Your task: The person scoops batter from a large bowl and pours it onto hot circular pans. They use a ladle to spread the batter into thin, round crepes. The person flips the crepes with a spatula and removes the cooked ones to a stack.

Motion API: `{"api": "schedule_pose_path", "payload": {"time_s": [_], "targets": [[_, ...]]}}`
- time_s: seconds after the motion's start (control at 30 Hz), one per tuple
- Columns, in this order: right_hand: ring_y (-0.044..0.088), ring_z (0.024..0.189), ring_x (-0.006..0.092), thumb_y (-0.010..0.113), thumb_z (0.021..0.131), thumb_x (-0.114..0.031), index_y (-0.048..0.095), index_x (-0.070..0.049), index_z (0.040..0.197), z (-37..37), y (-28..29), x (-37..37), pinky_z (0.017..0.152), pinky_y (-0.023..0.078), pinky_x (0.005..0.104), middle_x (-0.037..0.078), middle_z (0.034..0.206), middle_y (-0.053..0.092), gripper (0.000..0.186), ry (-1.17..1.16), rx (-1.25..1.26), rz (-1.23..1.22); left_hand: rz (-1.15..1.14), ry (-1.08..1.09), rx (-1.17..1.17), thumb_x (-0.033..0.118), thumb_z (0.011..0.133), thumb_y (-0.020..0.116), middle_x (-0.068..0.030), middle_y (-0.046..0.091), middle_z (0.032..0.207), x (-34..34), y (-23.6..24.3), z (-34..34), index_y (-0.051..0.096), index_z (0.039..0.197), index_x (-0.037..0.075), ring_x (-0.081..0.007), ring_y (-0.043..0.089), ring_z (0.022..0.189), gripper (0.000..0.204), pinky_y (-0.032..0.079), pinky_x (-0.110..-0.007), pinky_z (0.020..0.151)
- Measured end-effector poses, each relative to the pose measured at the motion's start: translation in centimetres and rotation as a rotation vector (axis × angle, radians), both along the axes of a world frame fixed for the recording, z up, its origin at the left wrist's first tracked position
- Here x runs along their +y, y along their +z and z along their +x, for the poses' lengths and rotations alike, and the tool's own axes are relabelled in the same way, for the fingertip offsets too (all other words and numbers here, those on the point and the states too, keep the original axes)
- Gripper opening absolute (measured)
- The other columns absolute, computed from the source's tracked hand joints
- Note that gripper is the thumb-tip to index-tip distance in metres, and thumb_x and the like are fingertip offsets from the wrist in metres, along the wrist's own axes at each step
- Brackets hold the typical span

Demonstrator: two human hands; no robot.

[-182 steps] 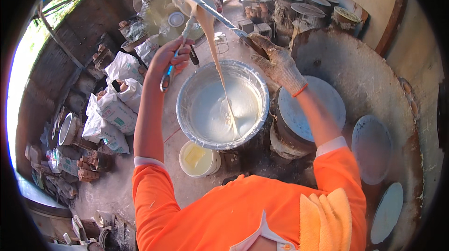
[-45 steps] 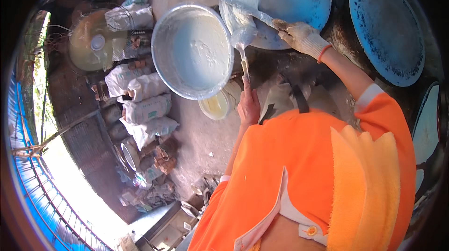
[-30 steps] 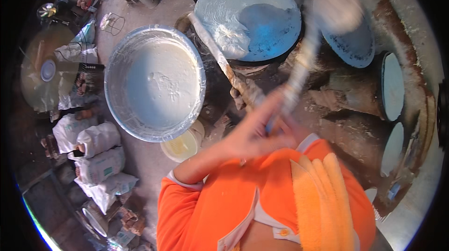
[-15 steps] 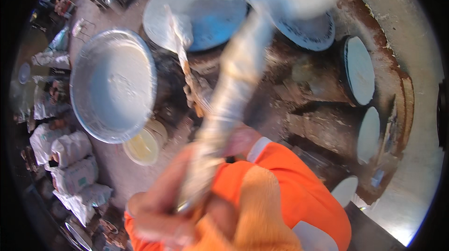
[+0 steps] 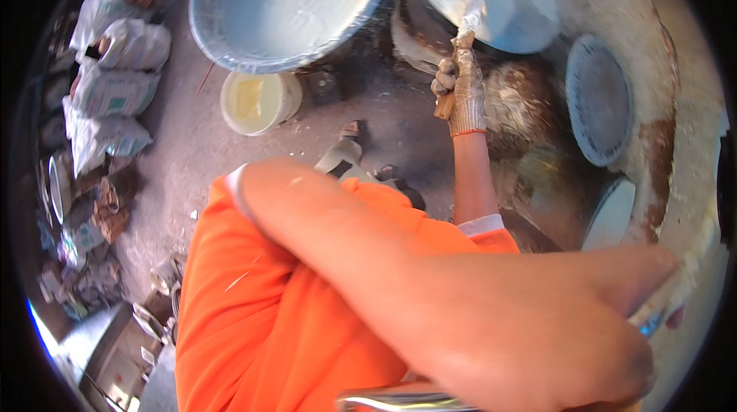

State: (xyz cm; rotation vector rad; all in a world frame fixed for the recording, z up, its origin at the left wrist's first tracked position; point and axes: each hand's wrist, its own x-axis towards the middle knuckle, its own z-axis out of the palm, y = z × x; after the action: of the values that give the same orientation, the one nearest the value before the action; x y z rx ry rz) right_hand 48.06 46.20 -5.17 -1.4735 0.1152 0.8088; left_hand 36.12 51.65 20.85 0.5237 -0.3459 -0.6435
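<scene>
My right hand (image 5: pixel 463 93), in a pale, crusted work glove, grips a stick (image 5: pixel 444 108) with a bare wooden butt. Its far end is thickly coated in white and reaches over a round blue-white pan (image 5: pixel 530 24). My bare left arm crosses the picture close to the camera. At the far right, my left hand (image 5: pixel 633 278) is closed round a whitish wrapped handle (image 5: pixel 695 258); the handle's far end is out of view. Ahead and left stands a large blue-rimmed basin (image 5: pixel 201 21) of milky white liquid.
A small tub (image 5: pixel 290 101) of pale yellowish liquid sits below the basin. White sacks (image 5: pixel 123 90) are stacked at left. On the right, a dark-rimmed round pan (image 5: pixel 599 101) and another pale disc (image 5: pixel 612 216) stand beside a curved stone ledge (image 5: pixel 645 90).
My left hand has swung to the far right with the wrapped handle, and its broad white end has left view. My view has turned; the basin now appears higher and further right.
</scene>
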Motion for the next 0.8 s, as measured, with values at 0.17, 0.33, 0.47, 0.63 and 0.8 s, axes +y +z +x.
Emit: {"api": "schedule_pose_path", "payload": {"time_s": [0.17,0.33,0.47,0.63,0.8], "targets": [[0.043,0.041,0.0105,0.054,0.086,-0.041,0.049,-0.012,0.095,0.5,-0.5,-2.9,0.037,0.036,0.0254,0.000,0.063,0.051,0.030,0.009,0.045,-0.086,-0.083,-0.023,0.023,0.005,0.082,0.050,-0.0181,0.052,0.096,3.8,-1.0,1.6,0.020,0.131,-0.007,-0.0070,0.041,0.041,0.059,0.033,-0.020,0.037],[0.042,0.041,0.0104,0.055,0.086,-0.040,0.049,-0.012,0.097,3.7,2.2,-8.6,0.037,0.036,0.0250,0.001,0.063,0.050,0.031,-0.051,0.141,-0.087,-0.179,0.117,0.095,0.004,0.084,0.046,-0.0204,0.052,0.096,7.0,-0.3,3.4,0.018,0.131,-0.008,-0.0067,0.040,0.036,0.056,0.031,-0.020,0.031],[0.039,0.039,0.0089,0.053,0.087,-0.041,0.050,-0.012,0.087,8.0,-8.0,-16.2,0.036,0.032,0.0243,0.000,0.060,0.048,0.029,0.055,0.062,-0.140,-0.186,0.244,0.142,0.004,0.085,0.042,-0.0223,0.051,0.096,7.0,-0.5,5.7,0.017,0.131,-0.008,-0.0065,0.038,0.032,0.053,0.030,-0.021,0.027],[0.040,0.037,0.0119,0.054,0.087,-0.034,0.050,-0.008,0.086,7.6,-7.2,-10.5,0.036,0.034,0.0259,0.002,0.059,0.049,0.026,0.267,-0.050,-0.035,0.225,0.656,0.384,0.006,0.086,0.047,-0.0084,0.050,0.076,6.2,-4.9,6.4,0.027,0.131,-0.001,-0.0007,0.029,0.032,0.049,0.026,-0.017,0.030],[0.042,0.039,0.0084,0.048,0.087,-0.048,0.051,-0.008,0.078,4.9,-2.6,-11.1,0.036,0.038,0.0251,-0.002,0.056,0.046,0.041,0.232,-0.102,-0.182,0.426,0.793,0.538,0.007,0.086,0.050,-0.0004,0.041,0.068,7.5,-10.0,5.7,0.036,0.127,0.004,-0.0017,0.027,0.034,0.043,0.025,-0.018,0.031]]}}
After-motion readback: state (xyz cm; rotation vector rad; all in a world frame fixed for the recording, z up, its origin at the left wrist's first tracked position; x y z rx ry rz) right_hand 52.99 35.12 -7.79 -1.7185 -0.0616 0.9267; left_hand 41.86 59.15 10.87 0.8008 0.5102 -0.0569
